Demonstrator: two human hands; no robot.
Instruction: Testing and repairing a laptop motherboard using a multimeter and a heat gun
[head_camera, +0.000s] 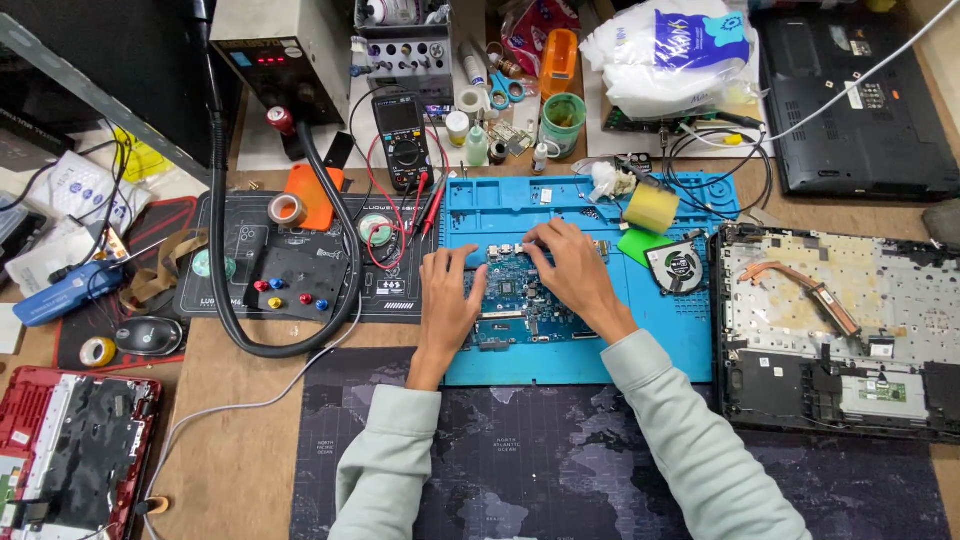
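Note:
A blue laptop circuit board (520, 295) lies on a blue silicone work mat (660, 330) in the middle of the desk. My left hand (447, 300) rests on the board's left edge with fingers curled over it. Over the board's top right part lies my right hand (572, 270), its fingertips pressing near the connectors at the far edge. Both hands touch the board; whether either grips it I cannot tell. A small round cooling fan (677, 267) sits just right of my right hand.
An opened laptop base with a copper heat pipe (830, 330) lies at right. A black mat with tape rolls (290, 262), a thick black hose, a multimeter (402, 140), a mouse (148, 335) and a red opened laptop (70, 455) are at left. A yellow sponge (651, 207) sits behind.

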